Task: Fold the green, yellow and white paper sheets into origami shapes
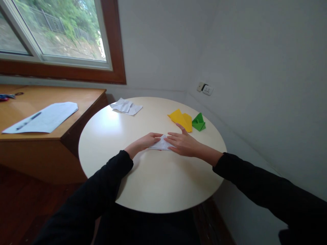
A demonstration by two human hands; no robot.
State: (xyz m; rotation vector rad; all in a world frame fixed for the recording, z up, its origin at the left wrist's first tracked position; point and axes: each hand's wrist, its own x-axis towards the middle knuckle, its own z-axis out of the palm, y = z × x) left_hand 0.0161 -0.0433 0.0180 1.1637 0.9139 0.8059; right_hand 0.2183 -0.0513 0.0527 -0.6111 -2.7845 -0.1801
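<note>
A small folded sheet of white paper (161, 144) lies between my hands, over the middle of the round table. My left hand (147, 140) grips its left side, thumb on top and fingers at the far edge. My right hand (182, 141) rests flat over the paper's right part, fingers stretched out and slightly apart, thumb raised. Just beyond that hand lies a folded yellow paper (181, 118), and a folded green paper (199, 122) sits right of it. The paper's right end is hidden under my right hand.
Creased white paper (126, 106) lies at the far left of the round table (158, 183). On the wooden desk (89, 93) at left are white sheets (55, 117), a pen (29, 120) and scissors (9, 96). A wall with a socket (207, 90) borders the table's right side.
</note>
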